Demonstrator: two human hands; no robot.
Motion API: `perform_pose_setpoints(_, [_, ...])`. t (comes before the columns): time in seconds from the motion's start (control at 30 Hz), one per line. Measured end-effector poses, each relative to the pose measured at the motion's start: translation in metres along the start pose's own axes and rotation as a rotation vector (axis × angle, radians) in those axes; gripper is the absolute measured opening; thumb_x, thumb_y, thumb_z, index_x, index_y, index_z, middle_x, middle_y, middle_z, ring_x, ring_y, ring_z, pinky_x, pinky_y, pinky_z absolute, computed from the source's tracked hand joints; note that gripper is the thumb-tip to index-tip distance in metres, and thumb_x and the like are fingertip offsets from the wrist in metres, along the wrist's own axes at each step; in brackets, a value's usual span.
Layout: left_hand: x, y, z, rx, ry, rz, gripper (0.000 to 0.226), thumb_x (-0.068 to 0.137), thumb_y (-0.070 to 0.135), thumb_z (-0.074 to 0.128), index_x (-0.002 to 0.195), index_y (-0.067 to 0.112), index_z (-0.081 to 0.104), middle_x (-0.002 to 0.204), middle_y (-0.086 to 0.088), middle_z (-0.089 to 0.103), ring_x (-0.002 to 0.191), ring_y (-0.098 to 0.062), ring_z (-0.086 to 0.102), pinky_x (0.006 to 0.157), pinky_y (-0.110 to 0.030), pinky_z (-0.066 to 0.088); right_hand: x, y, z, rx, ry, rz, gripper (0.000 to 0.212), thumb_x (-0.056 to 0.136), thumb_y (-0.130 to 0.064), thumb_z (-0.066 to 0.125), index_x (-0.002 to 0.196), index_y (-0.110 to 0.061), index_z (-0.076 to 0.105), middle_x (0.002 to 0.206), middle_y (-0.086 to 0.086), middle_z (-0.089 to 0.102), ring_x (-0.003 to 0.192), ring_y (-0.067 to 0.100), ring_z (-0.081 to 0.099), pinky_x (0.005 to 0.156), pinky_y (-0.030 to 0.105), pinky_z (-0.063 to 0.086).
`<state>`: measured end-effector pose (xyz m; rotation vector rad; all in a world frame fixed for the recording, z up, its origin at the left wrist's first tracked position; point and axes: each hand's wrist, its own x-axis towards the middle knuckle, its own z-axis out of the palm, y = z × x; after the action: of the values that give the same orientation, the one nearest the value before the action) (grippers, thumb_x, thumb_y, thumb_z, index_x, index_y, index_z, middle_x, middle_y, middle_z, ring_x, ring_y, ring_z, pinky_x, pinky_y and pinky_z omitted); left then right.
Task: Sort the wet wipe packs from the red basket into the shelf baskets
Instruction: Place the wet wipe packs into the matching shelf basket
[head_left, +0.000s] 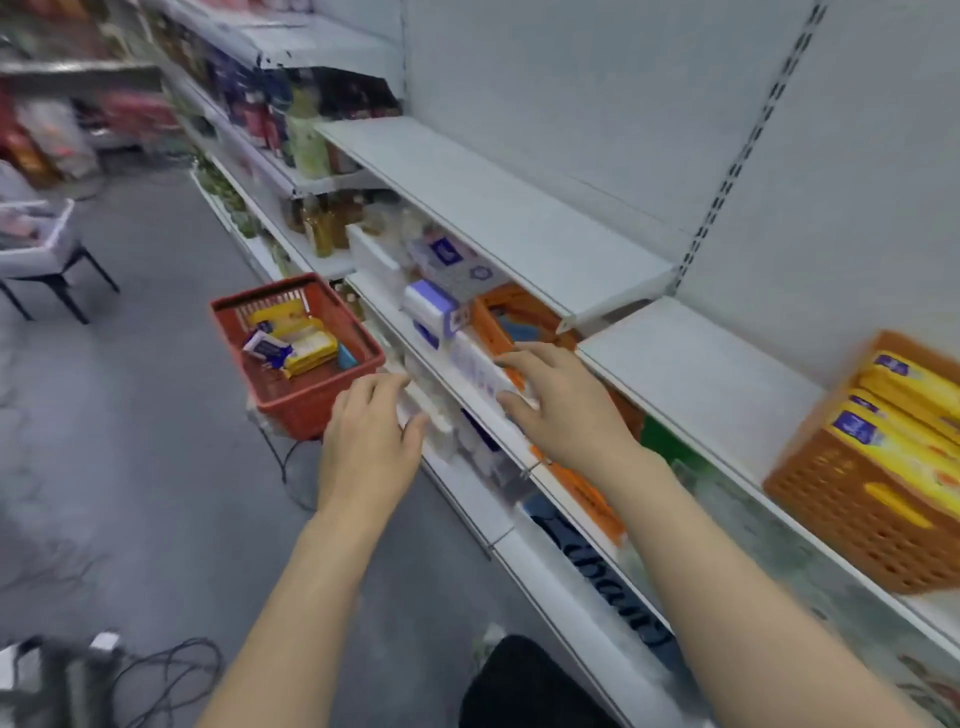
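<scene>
A red basket (311, 400) stands on the floor beside the shelving, with several yellow and white-and-purple wet wipe packs (306, 345) inside. My right hand (558, 405) grips a white pack with purple print (480, 376) at the front of an orange shelf basket (498, 319). My left hand (371, 431) hangs just right of the red basket, fingers loosely spread, holding nothing. A second orange shelf basket (862, 499) on the right holds several yellow packs (904, 415). The picture is blurred.
White packs and boxes (431, 306) are stacked on the shelf left of the orange basket. An empty white shelf board (498, 208) juts out above it. Cables (171, 670) lie on the grey floor, and a white bin on black legs (36, 244) stands at the left.
</scene>
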<state>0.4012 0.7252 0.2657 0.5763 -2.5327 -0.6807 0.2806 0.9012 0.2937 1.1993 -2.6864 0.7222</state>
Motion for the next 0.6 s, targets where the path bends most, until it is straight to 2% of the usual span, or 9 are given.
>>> perform_pose_setpoints(0.13, [0.037,-0.07,0.004,0.032,0.004,-0.163,0.041,0.087,0.024,0.068,0.125,0.014,0.059,0.123,-0.004,0.057,0.114,-0.028,0.051,0.095,-0.039,0.042,0.075,-0.02,0.07,0.041,-0.12,-0.069,0.038,0.094,-0.028,0.063,0.131,-0.016,0.06,0.136,0.006,0.054,0.128,0.024,0.047,0.101,0.036,0.04])
perform_pose_setpoints(0.23, [0.082,-0.122,0.008,0.076,0.004,-0.246,0.042,0.087,0.026,0.068,0.126,0.016,0.059,0.124,-0.003,0.056,0.116,-0.027,0.05,0.097,-0.039,0.043,0.141,-0.028,0.123,0.095,-0.182,-0.122,0.038,0.092,-0.027,0.065,0.128,-0.015,0.061,0.132,0.006,0.056,0.125,0.026,0.051,0.097,0.041,0.047])
perform_pose_setpoints(0.33, [0.141,-0.172,0.007,0.117,-0.01,-0.326,0.043,0.089,0.029,0.065,0.129,0.017,0.057,0.127,-0.001,0.054,0.12,-0.024,0.048,0.098,-0.037,0.042,0.217,-0.032,0.174,0.135,-0.267,-0.127,0.039,0.09,-0.026,0.067,0.126,-0.013,0.063,0.129,0.008,0.058,0.122,0.027,0.054,0.099,0.04,0.046])
perform_pose_setpoints(0.43, [0.199,-0.213,0.005,0.137,-0.025,-0.413,0.043,0.09,0.028,0.064,0.131,0.017,0.055,0.13,-0.002,0.052,0.123,-0.025,0.047,0.101,-0.037,0.04,0.293,-0.035,0.216,0.139,-0.343,-0.131,0.041,0.089,-0.032,0.065,0.127,-0.017,0.062,0.129,0.004,0.058,0.12,0.024,0.055,0.096,0.044,0.05])
perform_pose_setpoints(0.6, [0.271,-0.28,0.02,0.099,-0.092,-0.531,0.045,0.092,0.028,0.062,0.134,0.015,0.051,0.134,-0.006,0.05,0.125,-0.028,0.046,0.102,-0.037,0.039,0.389,-0.041,0.283,0.097,-0.52,-0.101,0.044,0.094,-0.031,0.06,0.135,-0.017,0.056,0.139,0.005,0.052,0.128,0.023,0.048,0.1,0.034,0.043])
